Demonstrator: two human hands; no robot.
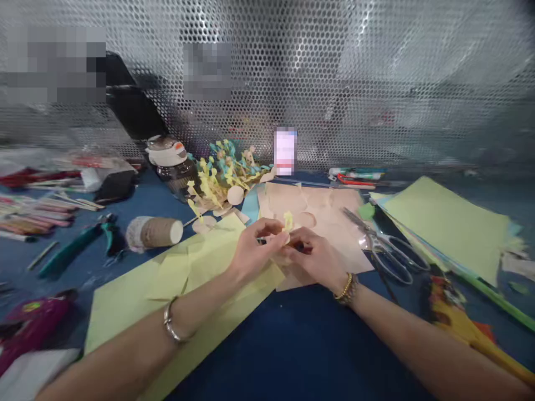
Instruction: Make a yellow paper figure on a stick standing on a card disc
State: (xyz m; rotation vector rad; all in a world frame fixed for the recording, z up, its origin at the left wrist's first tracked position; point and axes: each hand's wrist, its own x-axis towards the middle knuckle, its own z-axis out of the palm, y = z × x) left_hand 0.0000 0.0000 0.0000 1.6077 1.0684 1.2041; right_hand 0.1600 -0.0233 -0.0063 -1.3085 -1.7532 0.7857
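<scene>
My left hand pinches a small yellow paper flower between thumb and fingers, its petals pointing up. Close against it, my right hand has its fingers curled together just below the flower; what lies between them is hidden. Both hands are above yellow paper sheets and pale pink paper. Behind them rests a bunch of yellow, blue and pink paper flowers. Open-handled scissors lie right of my right hand.
On the left are a tipped paper cup, teal pliers, a purple glue gun and a dark jar. A lit phone stands against the perforated metal panel. More yellow-green paper and a yellow tool lie right.
</scene>
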